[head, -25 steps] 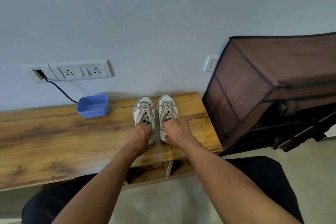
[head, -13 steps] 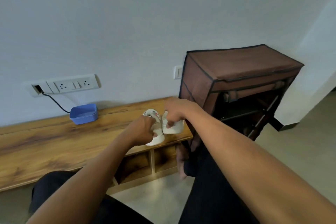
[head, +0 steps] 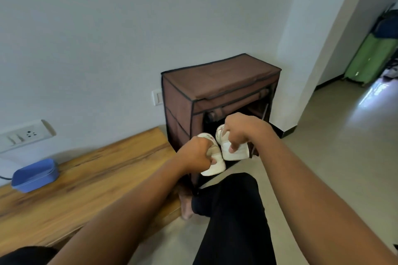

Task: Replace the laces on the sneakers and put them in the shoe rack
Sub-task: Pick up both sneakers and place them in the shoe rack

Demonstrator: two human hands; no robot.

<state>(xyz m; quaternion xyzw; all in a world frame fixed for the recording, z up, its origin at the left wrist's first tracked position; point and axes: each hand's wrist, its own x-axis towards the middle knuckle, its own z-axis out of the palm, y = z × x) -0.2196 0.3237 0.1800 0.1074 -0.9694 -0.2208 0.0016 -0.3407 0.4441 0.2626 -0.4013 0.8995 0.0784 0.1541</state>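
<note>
Off the bench [head: 86, 180] now, left hand [head: 195, 155] and right hand [head: 244, 130] clutch sneakers [head: 237, 154].

A blue plastic container [head: 34, 175] sits on a low wooden bench [head: 90, 185], at its far edge near the pale wall [head: 129, 28], and a white socket panel [head: 25, 134] is fixed to that wall above it. Further right, a small white switch plate [head: 157, 97] is mounted low on the same wall. At the far right, beyond the wall's corner, what looks like a green suitcase [head: 370, 60], too blurred to be sure of, stands on the pale tiled floor [head: 336, 157].
</note>
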